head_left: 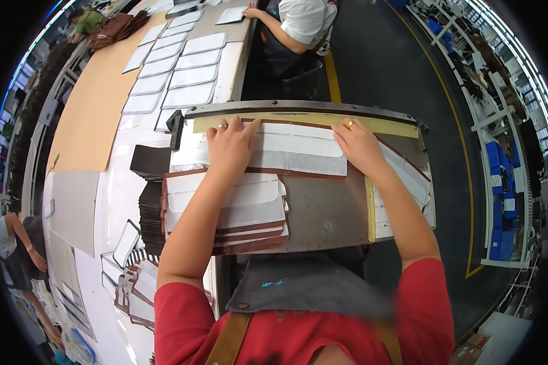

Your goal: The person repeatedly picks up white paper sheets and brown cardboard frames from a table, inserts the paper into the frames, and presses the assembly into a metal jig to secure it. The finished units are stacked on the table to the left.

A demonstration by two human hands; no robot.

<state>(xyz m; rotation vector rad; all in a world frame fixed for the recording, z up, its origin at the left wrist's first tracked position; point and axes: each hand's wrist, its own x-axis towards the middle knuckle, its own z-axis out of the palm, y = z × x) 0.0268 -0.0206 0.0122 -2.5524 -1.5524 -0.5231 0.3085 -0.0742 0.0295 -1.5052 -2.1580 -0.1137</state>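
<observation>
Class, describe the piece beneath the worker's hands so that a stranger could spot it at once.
Start at the grey worktop in the middle. A yellow strip runs along its far side; just below that lies a long white panel edged in brown. Unlike the similar panels piled to its lower left, this one has the left hand and right hand on it.

Bright, evenly lit; edges bow (corners fall black).

From here I see a grey worktop [326,210] carrying, by a clock centred on it, a long brown-edged white panel [298,146] at twelve, brown-and-white pieces [408,176] at three, a yellow ruler strip [371,213] at four and a fanned panel stack [249,210] at eight
</observation>
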